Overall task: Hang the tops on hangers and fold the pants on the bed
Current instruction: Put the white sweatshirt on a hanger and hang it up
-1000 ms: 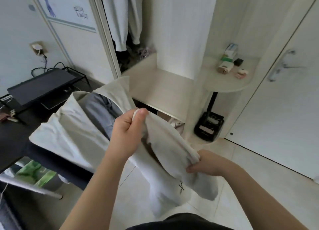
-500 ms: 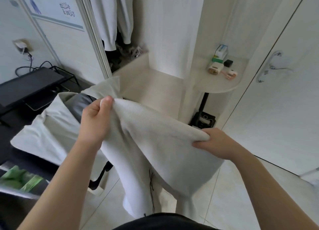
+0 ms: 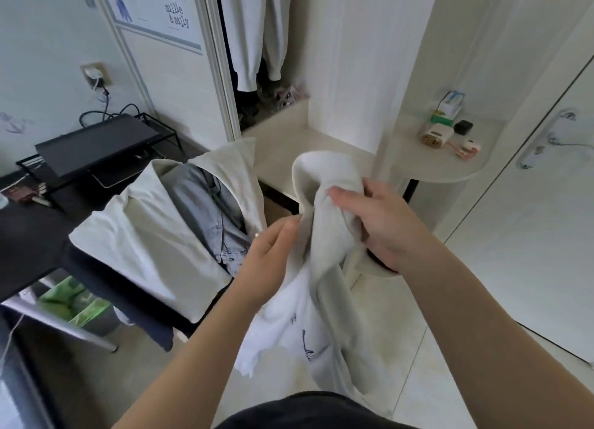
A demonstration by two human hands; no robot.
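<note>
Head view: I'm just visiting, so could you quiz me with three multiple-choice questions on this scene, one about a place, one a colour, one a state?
1. Where do the small boxes sit?
A. on the rounded shelf
B. on the floor
C. on the bed

2. What colour is the shirt lying inside the cream garment?
A. red
B. grey-blue
C. green

3. How is the white garment held?
A. by both hands
B. by one hand only
C. not held

1 A: they stand on the shelf beside the door.
2 B: its grey-blue collar shows between the cream flaps.
3 A: the left hand pinches it, the right hand grips its bunched top.
</note>
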